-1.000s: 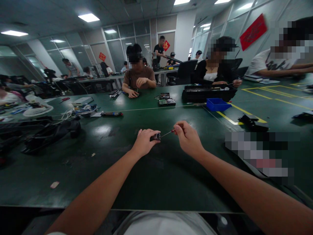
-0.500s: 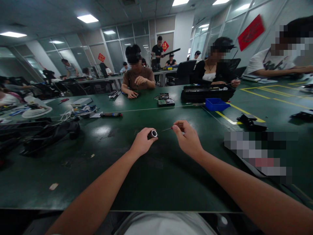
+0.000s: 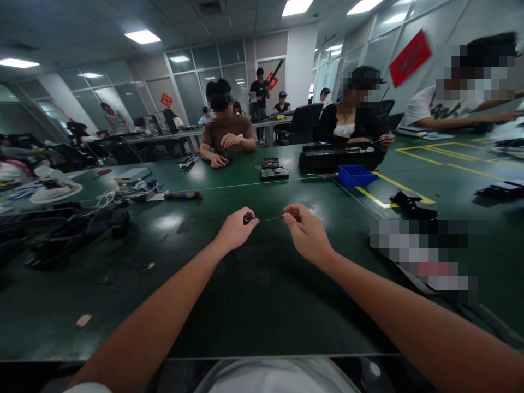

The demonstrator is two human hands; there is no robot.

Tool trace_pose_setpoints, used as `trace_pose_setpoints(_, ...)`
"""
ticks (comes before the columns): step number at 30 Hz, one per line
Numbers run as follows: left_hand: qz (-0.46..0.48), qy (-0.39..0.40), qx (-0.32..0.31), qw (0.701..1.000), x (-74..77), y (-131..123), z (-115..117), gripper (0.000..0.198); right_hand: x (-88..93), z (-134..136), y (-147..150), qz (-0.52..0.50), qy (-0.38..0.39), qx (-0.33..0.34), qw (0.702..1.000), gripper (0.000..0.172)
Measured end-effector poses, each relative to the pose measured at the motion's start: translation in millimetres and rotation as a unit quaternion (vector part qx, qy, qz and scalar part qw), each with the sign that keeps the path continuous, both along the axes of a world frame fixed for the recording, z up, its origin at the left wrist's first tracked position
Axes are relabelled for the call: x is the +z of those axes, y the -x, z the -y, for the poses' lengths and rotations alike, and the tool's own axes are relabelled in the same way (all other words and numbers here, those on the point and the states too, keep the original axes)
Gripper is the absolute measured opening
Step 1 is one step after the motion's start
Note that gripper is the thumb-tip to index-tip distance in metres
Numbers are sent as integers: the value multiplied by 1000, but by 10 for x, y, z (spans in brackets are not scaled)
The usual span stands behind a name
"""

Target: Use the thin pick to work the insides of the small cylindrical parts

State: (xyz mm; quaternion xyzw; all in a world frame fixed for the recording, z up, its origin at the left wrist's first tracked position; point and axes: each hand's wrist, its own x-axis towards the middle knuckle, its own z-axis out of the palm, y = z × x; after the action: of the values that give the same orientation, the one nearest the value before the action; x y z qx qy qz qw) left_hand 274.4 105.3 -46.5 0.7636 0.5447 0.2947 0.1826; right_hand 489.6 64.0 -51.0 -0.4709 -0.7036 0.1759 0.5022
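see a small dark part [image 3: 246,219], partly covered, pinched in the curled left hand [image 3: 237,229] over the green table [image 3: 262,311]; apparently at the step of working on it with a thin-shafted tool [image 3: 281,217], gripped in the folded right hand [image 3: 306,232]; calls next, probably, for careful aiming and steadiness (hard to tell whether touching).
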Motion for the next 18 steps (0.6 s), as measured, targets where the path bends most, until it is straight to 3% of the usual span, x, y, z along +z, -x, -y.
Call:
trace_pose_setpoints(10,-231,17,-60,971,-153,-96,-359,38,13,6,6,8,10,1,1000,19)
trace_pose_setpoints(15,-231,16,-88,969,-149,-100,-415,28,15,11,5,18,12,7,1000,19)
trace_pose_setpoints(18,-191,23,-73,979,-133,-7,-434,28,14,9,11,18,9,7,1000,18)
